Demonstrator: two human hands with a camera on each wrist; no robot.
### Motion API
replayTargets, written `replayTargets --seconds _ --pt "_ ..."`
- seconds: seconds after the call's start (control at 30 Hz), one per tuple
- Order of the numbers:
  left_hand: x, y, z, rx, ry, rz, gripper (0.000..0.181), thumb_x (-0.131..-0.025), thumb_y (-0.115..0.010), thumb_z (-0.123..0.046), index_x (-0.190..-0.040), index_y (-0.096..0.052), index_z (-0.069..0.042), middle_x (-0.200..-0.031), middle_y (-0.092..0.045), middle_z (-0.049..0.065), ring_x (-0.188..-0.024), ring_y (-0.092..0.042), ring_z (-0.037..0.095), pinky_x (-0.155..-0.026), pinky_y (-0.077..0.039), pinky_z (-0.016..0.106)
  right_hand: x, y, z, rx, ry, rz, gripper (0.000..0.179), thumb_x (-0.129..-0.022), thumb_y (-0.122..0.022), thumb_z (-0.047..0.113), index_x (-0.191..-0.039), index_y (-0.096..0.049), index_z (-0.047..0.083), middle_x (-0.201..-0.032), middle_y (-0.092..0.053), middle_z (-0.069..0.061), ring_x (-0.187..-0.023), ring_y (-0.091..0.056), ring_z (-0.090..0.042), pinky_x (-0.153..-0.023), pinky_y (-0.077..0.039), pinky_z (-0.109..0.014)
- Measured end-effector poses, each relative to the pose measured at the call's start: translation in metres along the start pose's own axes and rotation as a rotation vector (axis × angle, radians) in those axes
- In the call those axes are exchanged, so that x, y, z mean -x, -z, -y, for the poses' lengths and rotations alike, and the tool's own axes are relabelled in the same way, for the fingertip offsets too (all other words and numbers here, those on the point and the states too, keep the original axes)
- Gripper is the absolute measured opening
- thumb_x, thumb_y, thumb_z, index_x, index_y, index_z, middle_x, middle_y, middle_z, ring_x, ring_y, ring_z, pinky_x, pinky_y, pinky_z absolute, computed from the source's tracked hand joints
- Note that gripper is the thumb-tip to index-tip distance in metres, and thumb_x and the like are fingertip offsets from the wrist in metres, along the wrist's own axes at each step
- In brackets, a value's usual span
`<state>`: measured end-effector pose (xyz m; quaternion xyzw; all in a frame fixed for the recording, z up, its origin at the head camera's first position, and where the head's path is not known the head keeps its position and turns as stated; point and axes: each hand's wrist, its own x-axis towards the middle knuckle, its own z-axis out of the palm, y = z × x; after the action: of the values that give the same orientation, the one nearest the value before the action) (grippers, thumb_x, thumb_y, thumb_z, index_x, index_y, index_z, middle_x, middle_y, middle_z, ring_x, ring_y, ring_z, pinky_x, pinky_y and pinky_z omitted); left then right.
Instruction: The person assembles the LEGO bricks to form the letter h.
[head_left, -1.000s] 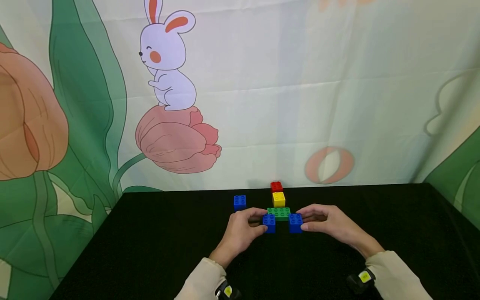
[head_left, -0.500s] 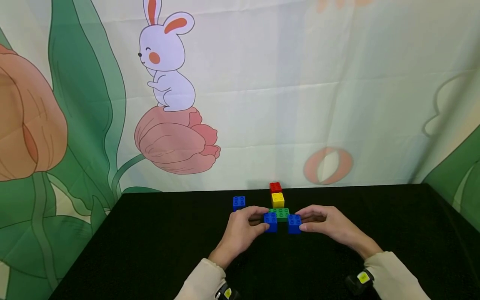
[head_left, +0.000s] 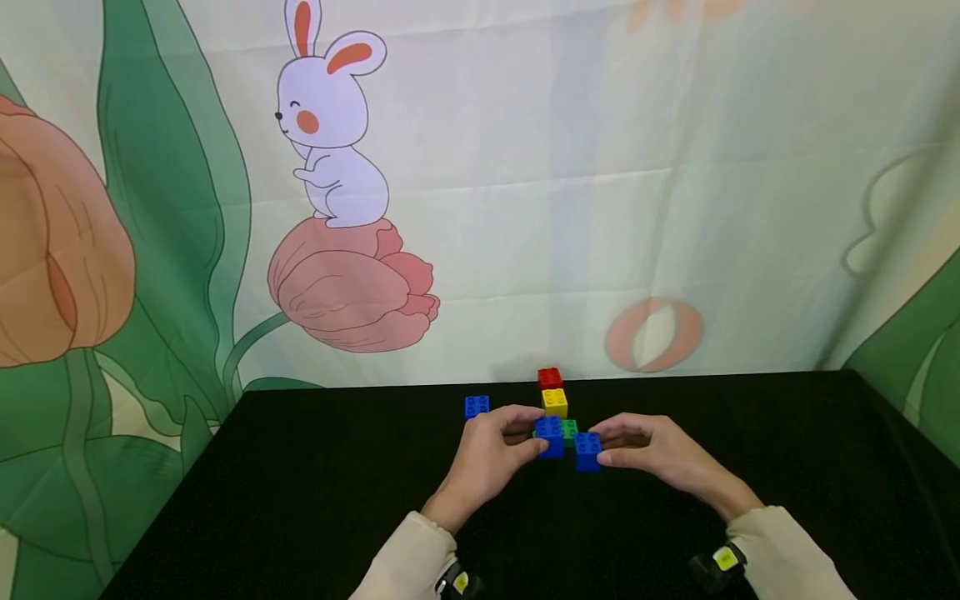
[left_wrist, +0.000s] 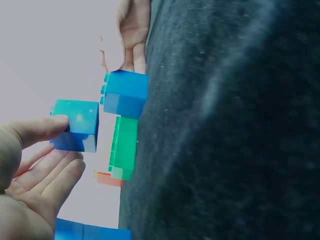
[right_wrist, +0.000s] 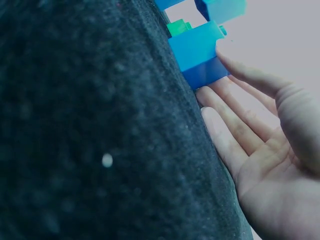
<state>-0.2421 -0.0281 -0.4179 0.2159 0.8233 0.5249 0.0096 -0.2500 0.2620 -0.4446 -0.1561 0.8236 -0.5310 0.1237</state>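
Note:
My left hand [head_left: 487, 454] pinches a blue toy building block [head_left: 550, 440] between thumb and fingers. In the left wrist view that block [left_wrist: 77, 132] is raised off the black cloth, apart from the others. My right hand [head_left: 660, 450] holds a second blue block [head_left: 588, 454] by its right side, and in the right wrist view this block [right_wrist: 200, 55] sits down on the cloth. Behind the two blocks lies a longer green block [head_left: 570, 430], partly hidden by the raised one. The green block [left_wrist: 125, 145] also shows in the left wrist view.
Behind the green block stand a yellow block [head_left: 554, 403] and a red block [head_left: 550, 378] in line. Another blue block [head_left: 476, 406] is to the left, beyond my left hand. The black-covered table [head_left: 315, 492] ends at a printed curtain [head_left: 525, 208].
My left hand has lifted its blue block and shifted it right, so it now overlaps the green block's left part. The right hand and its block stay nearly in place.

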Motion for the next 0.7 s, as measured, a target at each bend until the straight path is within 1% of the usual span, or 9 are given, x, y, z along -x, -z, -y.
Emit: replayTargets --seconds 0.2,0.43,0.53,0.7 --pt "-0.006 -0.003 -0.009 0.008 -0.003 -0.005 0.033 -0.099 -0.077 -0.012 -0.132 -0.072 -0.006 -0.129 -0.073 0.012 -0.116 -0.072 0.030 -0.096 -0.060 0.036 -0.002 0.001 -0.002 0.013 0.000 0.001 0.047 -0.097 -0.079 0.030 -0.136 -0.066 0.008 -0.127 -0.070 -0.011 -0.116 -0.068 -0.029 -0.097 -0.058 -0.047" --pt "-0.012 -0.008 -0.015 0.003 -0.004 -0.004 0.033 -0.099 -0.078 -0.014 -0.131 -0.072 -0.007 -0.126 -0.074 0.009 -0.113 -0.073 0.024 -0.096 -0.059 0.032 -0.002 0.001 -0.001 0.001 0.001 -0.003 0.047 -0.096 -0.079 0.029 -0.136 -0.067 0.006 -0.127 -0.070 -0.012 -0.116 -0.068 -0.030 -0.097 -0.058 -0.047" --pt "-0.015 -0.011 -0.017 0.000 -0.013 -0.001 0.033 -0.099 -0.078 -0.014 -0.130 -0.073 -0.006 -0.125 -0.075 0.008 -0.113 -0.073 0.023 -0.096 -0.059 0.031 -0.002 0.001 -0.001 0.000 0.007 -0.003 0.048 -0.097 -0.079 0.028 -0.136 -0.066 0.006 -0.128 -0.070 -0.013 -0.116 -0.068 -0.030 -0.097 -0.058 -0.047" --pt "-0.018 -0.016 -0.019 0.023 -0.032 0.007 0.033 -0.099 -0.078 -0.012 -0.130 -0.073 -0.005 -0.125 -0.075 0.008 -0.113 -0.073 0.026 -0.095 -0.059 0.031 -0.002 0.002 -0.001 -0.013 0.011 0.006 0.049 -0.097 -0.079 0.027 -0.138 -0.065 0.005 -0.131 -0.069 -0.015 -0.117 -0.067 -0.031 -0.097 -0.058 -0.048"
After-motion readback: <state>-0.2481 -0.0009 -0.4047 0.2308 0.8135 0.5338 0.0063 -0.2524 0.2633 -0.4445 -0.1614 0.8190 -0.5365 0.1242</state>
